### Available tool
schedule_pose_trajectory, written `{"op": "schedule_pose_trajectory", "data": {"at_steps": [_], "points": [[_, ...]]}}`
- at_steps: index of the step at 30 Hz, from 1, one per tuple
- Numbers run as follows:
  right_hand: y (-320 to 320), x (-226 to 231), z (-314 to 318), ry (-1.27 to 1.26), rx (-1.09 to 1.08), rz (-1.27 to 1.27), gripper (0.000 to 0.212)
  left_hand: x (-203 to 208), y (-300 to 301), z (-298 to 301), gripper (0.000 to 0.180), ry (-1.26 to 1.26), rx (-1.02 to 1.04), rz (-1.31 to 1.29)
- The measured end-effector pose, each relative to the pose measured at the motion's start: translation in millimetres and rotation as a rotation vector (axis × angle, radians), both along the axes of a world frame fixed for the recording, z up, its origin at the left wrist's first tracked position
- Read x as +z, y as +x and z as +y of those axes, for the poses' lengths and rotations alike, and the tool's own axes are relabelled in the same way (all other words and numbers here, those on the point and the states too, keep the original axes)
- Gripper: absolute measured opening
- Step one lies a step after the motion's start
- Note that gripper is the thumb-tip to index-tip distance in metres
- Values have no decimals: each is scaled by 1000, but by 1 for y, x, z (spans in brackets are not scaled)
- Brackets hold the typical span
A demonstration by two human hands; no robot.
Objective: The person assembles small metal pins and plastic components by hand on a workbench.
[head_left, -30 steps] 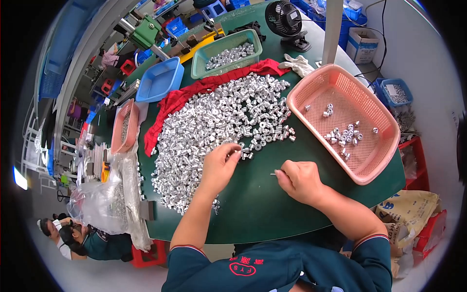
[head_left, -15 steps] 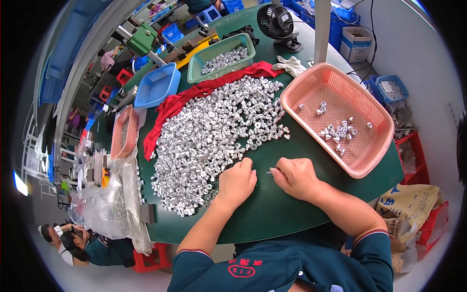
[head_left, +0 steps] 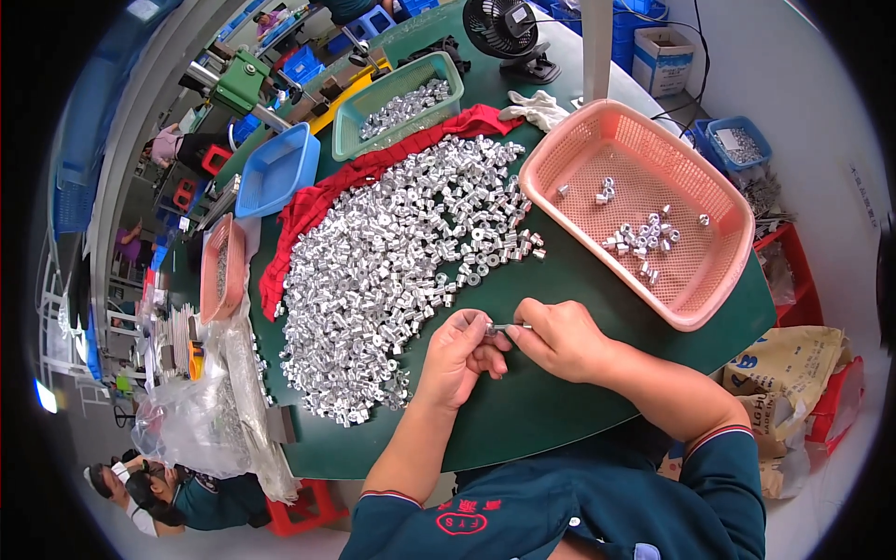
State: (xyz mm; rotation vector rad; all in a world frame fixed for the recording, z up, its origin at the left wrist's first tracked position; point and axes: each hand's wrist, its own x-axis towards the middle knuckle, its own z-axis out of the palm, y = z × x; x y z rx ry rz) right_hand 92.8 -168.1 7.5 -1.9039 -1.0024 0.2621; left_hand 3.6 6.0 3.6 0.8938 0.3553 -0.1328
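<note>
My left hand (head_left: 457, 359) is raised in front of me, thumb and fingers closed on a small silver metal bushing (head_left: 491, 329). My right hand (head_left: 565, 341) pinches a thin metal rod (head_left: 505, 327), whose tip meets the bushing. Whether the tip is inside the part is too small to tell. A wide pile of similar silver metal bushings (head_left: 373, 271) spreads over the green table (head_left: 532, 411), beyond and to the left of my hands. A pink basket (head_left: 691, 320) to the right holds several loose bushings (head_left: 644, 233).
A red cloth (head_left: 308, 210) borders the pile's far side. Behind it are a green basket (head_left: 343, 121) of metal parts, a blue tray (head_left: 277, 168), white gloves (head_left: 537, 109) and a black fan (head_left: 504, 33). Another pink basket (head_left: 224, 271) and plastic bags (head_left: 201, 401) lie left.
My left hand has turned, showing its fingers and the bushing in them. The rod in my right hand has come against the bushing; the two hands are closer together. The whole view has shifted slightly.
</note>
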Motion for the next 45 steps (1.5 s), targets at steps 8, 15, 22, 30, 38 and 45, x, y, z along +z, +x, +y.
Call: {"op": "schedule_pose_trajectory", "data": {"at_steps": [8,15,22,30,38,45], "points": [[-1,-1,1,10,14,-2,22,-2,-2,-2,16,55,-6,16],[0,-1,0,-41,27,-44,20,-1,-2,-5,17,121,-31,-15],[-2,4,1,-39,8,-13,24,-2,-3,-4,18,183,-36,-62],[-1,4,1,-31,66,263,27,-1,-3,-10,15,286,-28,-166],[5,15,-1,-44,120,522,34,1,-7,-15,22,503,-53,-253],[2,8,-1,-113,157,293,43,3,-9,-23,17,915,-21,-372]]}}
